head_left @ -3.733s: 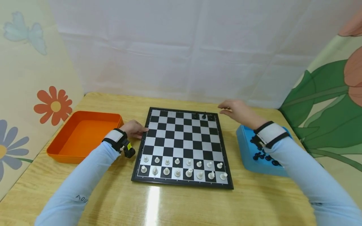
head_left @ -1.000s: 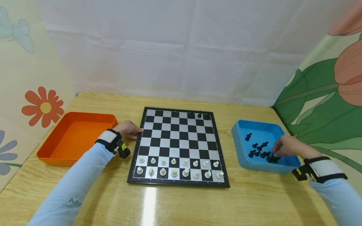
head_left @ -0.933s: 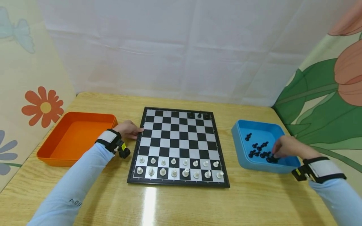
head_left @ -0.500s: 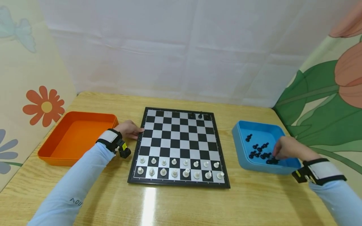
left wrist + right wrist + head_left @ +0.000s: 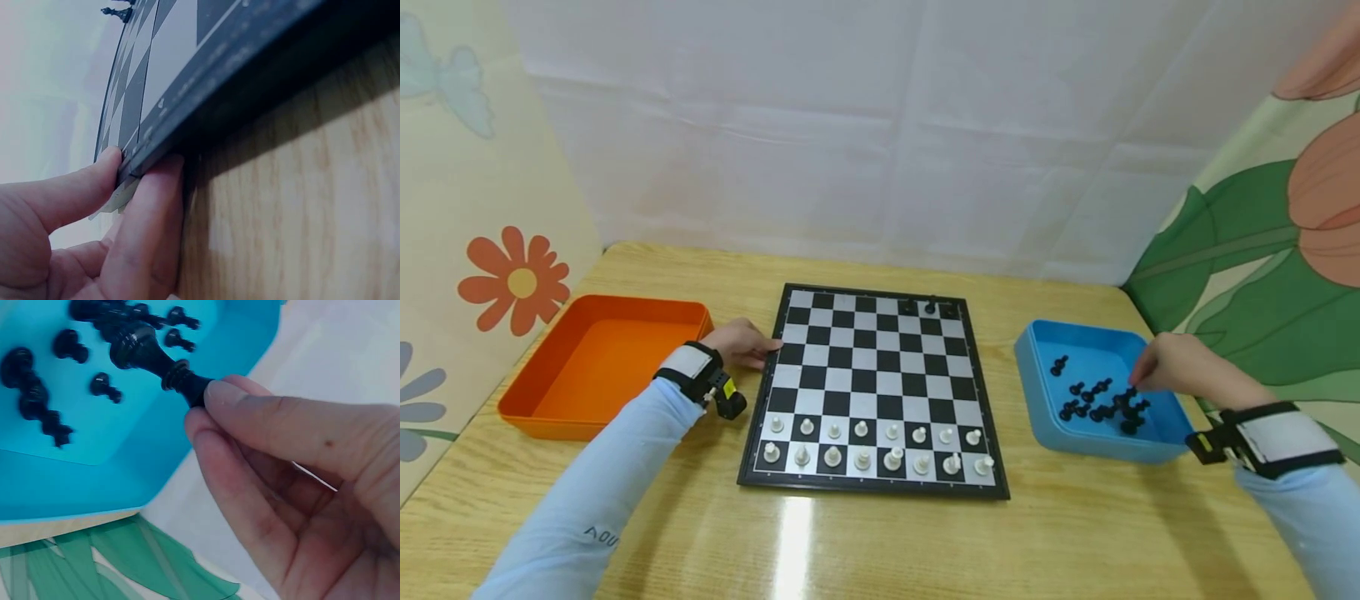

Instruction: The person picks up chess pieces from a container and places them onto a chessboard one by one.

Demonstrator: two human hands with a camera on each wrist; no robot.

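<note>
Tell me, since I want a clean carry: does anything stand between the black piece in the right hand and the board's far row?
Nothing visible does. The right hand pinches the black piece over the blue tray; only the tray's wall and bare table lie before the chessboard.

Light: bright, even, from overhead.
Glare: white streak on the table (image 5: 793, 542), well below the left hand's fingers (image 5: 767, 346).
Shadows: soft, under the chessboard (image 5: 206, 94) edge beside the fingertips.
Focus: both wrist views soft near the fingers; head view sharp.
Distortion: head view bows at its edges.
</note>
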